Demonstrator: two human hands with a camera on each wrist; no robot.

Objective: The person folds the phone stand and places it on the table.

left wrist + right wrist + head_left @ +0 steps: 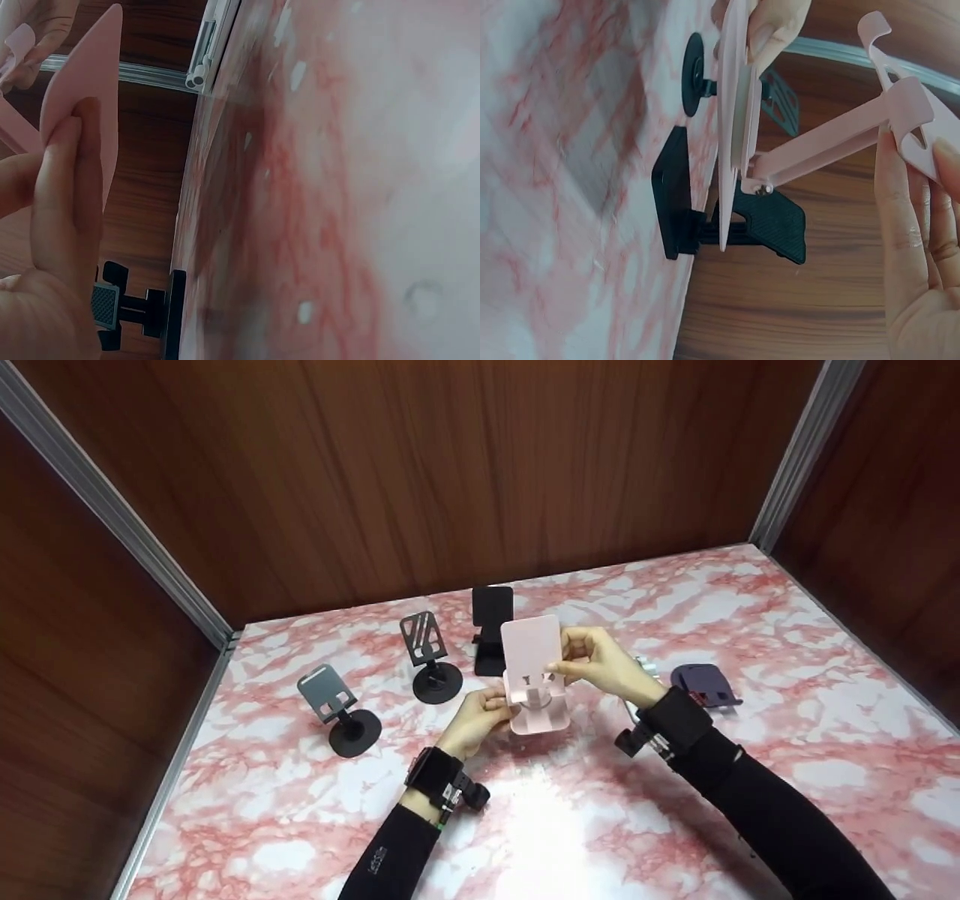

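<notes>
Head view: the pink phone stand (533, 669) was held above the table (300, 810), between left and right edges; its base (540, 724) was pinched by the left hand (474, 720), its plate (528, 641) by the right hand (607, 664). Light, stiff, slightly slippery handling was expected, best gripped by those rims. The red-and-white marbled tabletop was walled by wood-grain panels (450, 472).
</notes>
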